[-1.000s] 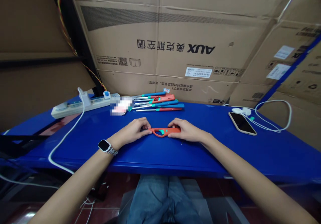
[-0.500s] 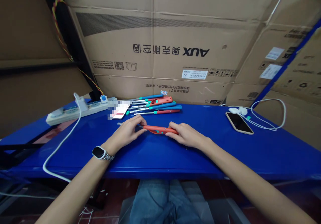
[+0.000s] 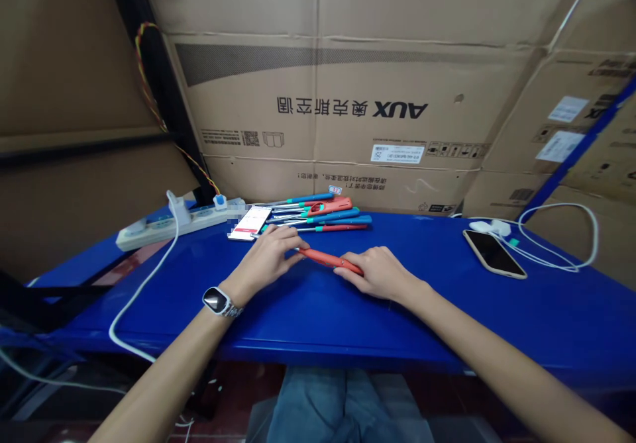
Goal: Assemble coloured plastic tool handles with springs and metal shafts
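An orange-red long-nosed lighter [image 3: 325,257] is held crosswise between my hands, just above the blue table. My left hand [image 3: 268,254], with a watch on its wrist, is closed around the metal nozzle end and covers most of it. At the handle end, my right hand [image 3: 380,271] pinches the lighter between thumb and fingers. Behind them lies a pile of blue and red lighters [image 3: 322,214] with metal nozzles pointing left. A phone with a lit screen [image 3: 246,223] rests beside those nozzles.
On the left stands a white power strip [image 3: 163,228] with plugs and a white cable. A dark-screened phone [image 3: 494,253] lies at the right next to a charger and a looped white cord [image 3: 593,244]. Cardboard [image 3: 348,65] walls the back of the blue table [image 3: 437,324].
The view has shifted, so everything sits a little further right. The lighter has turned in my hands: its trigger opening no longer shows, and its handle end tilts lower.
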A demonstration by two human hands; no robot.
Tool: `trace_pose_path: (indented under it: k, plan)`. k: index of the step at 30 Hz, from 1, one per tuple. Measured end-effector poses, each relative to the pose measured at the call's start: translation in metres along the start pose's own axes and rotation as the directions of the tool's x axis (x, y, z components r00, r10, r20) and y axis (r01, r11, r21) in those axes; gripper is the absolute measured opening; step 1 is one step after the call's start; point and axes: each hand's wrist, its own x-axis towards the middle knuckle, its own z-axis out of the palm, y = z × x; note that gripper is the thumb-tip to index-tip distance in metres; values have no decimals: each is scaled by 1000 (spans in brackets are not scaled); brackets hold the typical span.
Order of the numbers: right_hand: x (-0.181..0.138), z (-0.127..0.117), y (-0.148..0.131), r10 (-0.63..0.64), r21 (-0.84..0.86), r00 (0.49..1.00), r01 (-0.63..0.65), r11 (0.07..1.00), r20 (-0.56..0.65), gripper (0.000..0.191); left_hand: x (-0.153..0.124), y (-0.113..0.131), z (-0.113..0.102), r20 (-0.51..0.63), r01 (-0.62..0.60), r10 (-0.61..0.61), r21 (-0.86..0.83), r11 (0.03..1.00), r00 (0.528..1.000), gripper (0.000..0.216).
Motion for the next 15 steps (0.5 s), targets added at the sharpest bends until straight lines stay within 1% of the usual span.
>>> trace_pose_path:
  k: [2, 3, 4, 5, 6, 7, 8, 9, 10, 11, 12, 13, 14, 15]
  plan:
    - [3, 1, -1, 60, 12, 998, -60, 998, -10, 47, 6, 2, -1, -20, 3, -2, 47, 999, 1000, 11]
    - [4, 2, -1, 86, 47, 996, -85, 995, -24, 47, 8, 4, -2, -64, 18, -14, 69, 997, 998, 13]
    - [5, 3, -1, 113, 101, 993, -109, 989, -43, 46, 10, 7, -2, -139, 49, -37, 83, 995, 990, 16]
    - [6, 4, -2, 145, 169, 988, -133, 977, -59, 46, 11, 9, -1, -242, 96, -74, 85, 992, 968, 20]
    - [7, 5, -3, 178, 245, 982, -156, 957, -69, 47, 13, 11, 0, -358, 158, -126, 62, 986, 925, 24]
    - [8, 6, -4, 209, 323, 975, -176, 930, -71, 48, 13, 14, 1, -462, 223, -197, 1, 975, 865, 28]
    - [9, 7, -6, 232, 397, 970, -188, 898, -66, 49, 14, 16, 3, -521, 275, -286, -101, 956, 804, 29]
    - [10, 9, -9, 247, 463, 967, -195, 864, -55, 50, 15, 18, 6, -513, 307, -388, -238, 921, 766, 29]
    - [12, 11, -13, 254, 519, 967, -197, 832, -39, 52, 17, 19, 9, -442, 326, -489, -396, 859, 752, 29]
    - [14, 12, -18, 250, 563, 968, -195, 803, -21, 53, 19, 20, 12, -325, 337, -569, -552, 763, 756, 32]
    - [16, 14, -24, 238, 594, 971, -189, 782, -5, 54, 21, 21, 15, -183, 344, -611, -687, 640, 770, 36]
    - [18, 15, -30, 222, 614, 975, -180, 768, 8, 54, 24, 21, 17, -59, 345, -625, -791, 505, 779, 40]
    - [21, 16, -36, 203, 623, 979, -170, 763, 19, 54, 26, 21, 19, 31, 336, -624, -863, 376, 780, 41]
    - [25, 17, -43, 188, 623, 982, -162, 765, 24, 52, 28, 21, 20, 91, 319, -627, -911, 261, 774, 39]
